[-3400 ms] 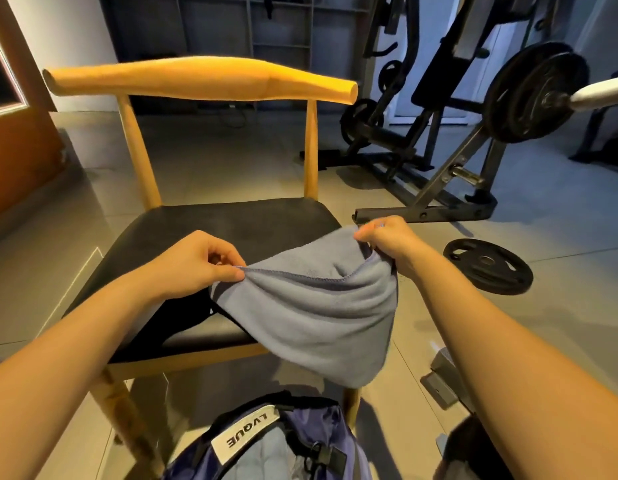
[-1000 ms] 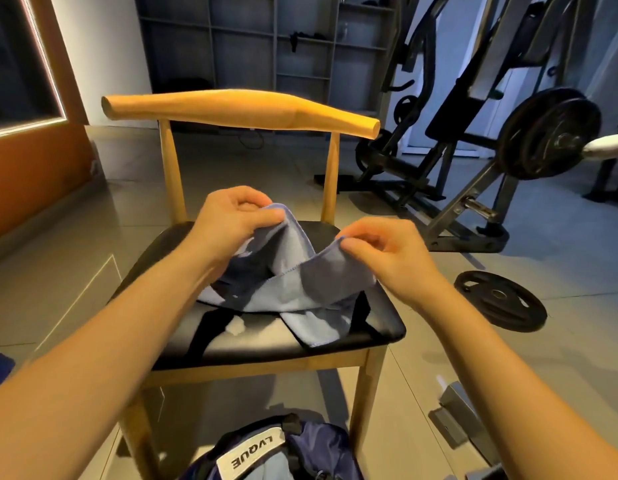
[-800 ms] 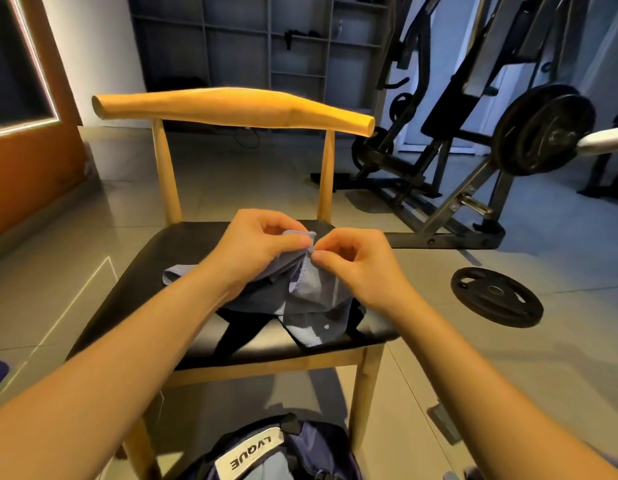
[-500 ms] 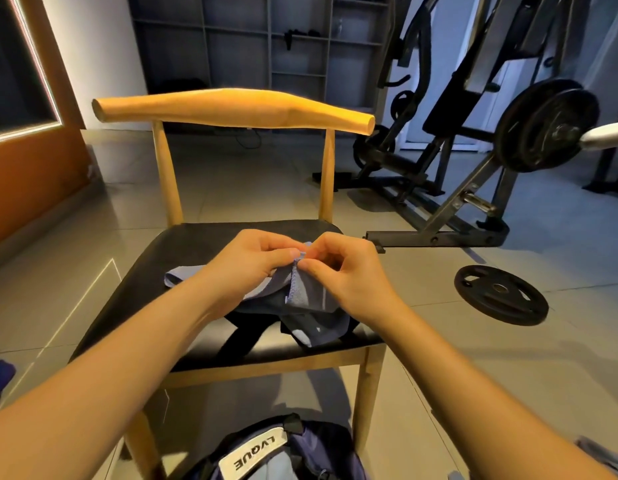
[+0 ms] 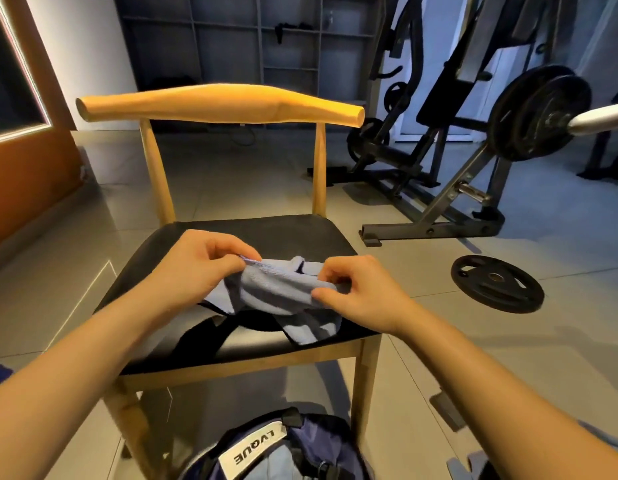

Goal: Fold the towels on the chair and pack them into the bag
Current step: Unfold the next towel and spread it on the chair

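A blue-grey towel (image 5: 280, 292) lies bunched on the black seat of a wooden chair (image 5: 293, 233). My left hand (image 5: 200, 268) pinches its upper left edge. My right hand (image 5: 359, 296) pinches the right end, and a short span of cloth stretches between the two. One loose corner of the towel (image 5: 311, 332) hangs toward the seat's front edge. A dark blue bag (image 5: 276, 448) with a white label stands open on the floor in front of the chair, with pale blue cloth showing inside.
A black weight plate (image 5: 496, 284) lies on the tiled floor right of the chair. A weight machine (image 5: 474, 140) with a loaded bar stands behind it. An orange wall panel (image 5: 20, 161) runs along the left, and shelving sits at the back.
Over the last second my hands came together at the towel's middle, then pulled apart sideways, stretching a short span of cloth between them. The towel stays on the seat.
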`<state>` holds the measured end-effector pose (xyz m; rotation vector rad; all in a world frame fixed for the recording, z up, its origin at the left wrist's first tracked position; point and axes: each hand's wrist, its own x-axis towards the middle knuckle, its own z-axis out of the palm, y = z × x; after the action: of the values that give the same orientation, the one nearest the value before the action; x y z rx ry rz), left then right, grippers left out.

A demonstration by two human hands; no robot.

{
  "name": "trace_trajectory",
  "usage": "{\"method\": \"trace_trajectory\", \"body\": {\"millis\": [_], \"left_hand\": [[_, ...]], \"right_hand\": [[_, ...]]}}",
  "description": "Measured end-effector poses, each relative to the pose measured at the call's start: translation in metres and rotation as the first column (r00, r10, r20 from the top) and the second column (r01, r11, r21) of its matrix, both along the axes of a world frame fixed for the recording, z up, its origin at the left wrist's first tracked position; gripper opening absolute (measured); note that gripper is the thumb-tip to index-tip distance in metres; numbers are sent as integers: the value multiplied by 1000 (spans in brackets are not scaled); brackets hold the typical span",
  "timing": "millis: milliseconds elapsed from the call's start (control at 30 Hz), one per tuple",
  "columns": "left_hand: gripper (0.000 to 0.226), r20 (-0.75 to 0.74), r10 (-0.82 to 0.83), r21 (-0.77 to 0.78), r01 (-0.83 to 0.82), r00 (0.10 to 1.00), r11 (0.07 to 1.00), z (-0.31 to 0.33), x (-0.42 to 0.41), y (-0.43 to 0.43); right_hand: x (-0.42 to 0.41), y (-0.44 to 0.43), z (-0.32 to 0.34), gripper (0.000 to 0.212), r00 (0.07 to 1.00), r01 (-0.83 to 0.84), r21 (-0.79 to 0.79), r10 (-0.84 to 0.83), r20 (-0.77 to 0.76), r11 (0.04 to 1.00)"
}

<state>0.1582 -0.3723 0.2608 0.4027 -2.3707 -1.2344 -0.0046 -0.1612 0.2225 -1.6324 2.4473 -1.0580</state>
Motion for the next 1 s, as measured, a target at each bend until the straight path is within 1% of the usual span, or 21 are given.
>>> {"method": "trace_trajectory", "body": {"millis": [100, 167, 233, 267, 333, 400, 467, 533, 600, 667, 700, 733, 767, 867, 933, 1000], "left_hand": [[38, -22, 60, 6, -60, 998, 998, -8, 12, -15], [40, 4, 76, -5, -76, 997, 997, -16, 18, -22], [38, 37, 82, -56, -80, 996, 995, -23, 22, -29], [35, 33, 96, -77, -93, 995, 993, -25, 25, -33], [27, -6, 139, -98, -138, 990, 986, -23, 30, -41], [29, -23, 159, -110, -161, 987, 981, -22, 37, -48], [33, 12, 169, -166, -165, 986, 972, -24, 43, -52], [33, 31, 202, -196, -192, 979, 962, -26, 47, -52], [31, -8, 253, -163, -251, 967, 954, -27, 51, -55], [28, -34, 294, -122, -296, 955, 947, -28, 54, -59], [27, -24, 307, -108, -308, 951, 945, -28, 55, -61], [27, -6, 311, -92, -310, 950, 946, -29, 57, -62], [27, 18, 307, -77, -304, 952, 949, -30, 58, -64], [27, 93, 276, -42, -273, 957, 961, -33, 62, -65], [25, 128, 250, -52, -246, 960, 968, -33, 64, -67], [22, 153, 234, -95, -221, 960, 971, -33, 66, -69]], "right_hand": [[-10, 15, -4, 5, 997, 46, 103, -39, -69, 994], [-13, 22, -6, 2, 997, 53, 159, -44, -59, 986], [-13, 29, -5, 4, 998, 55, 192, -46, -52, 980], [-14, 32, -5, 5, 995, 62, 214, -44, -89, 975], [-14, 37, -4, 10, 974, 100, 265, -40, -223, 959], [-13, 40, -6, 10, 957, 123, 268, -42, -288, 956], [-11, 40, -8, 8, 958, 111, 259, -34, -284, 959], [-8, 38, -9, 6, 970, 75, 259, -10, -243, 963], [-4, 36, -12, 12, 976, 40, 305, 28, -215, 951], [0, 33, -15, 15, 969, 34, 373, 61, -241, 927], [1, 31, -16, 15, 969, 37, 383, 61, -241, 923], [0, 31, -16, 13, 976, 38, 372, 45, -213, 928], [-1, 31, -16, 11, 988, 33, 350, 23, -154, 936], [-3, 30, -13, 11, 998, -23, 317, 1, 69, 948], [0, 29, -11, 11, 983, -112, 307, 60, 174, 945], [6, 26, -10, 10, 966, -195, 309, 128, 224, 931]]}}
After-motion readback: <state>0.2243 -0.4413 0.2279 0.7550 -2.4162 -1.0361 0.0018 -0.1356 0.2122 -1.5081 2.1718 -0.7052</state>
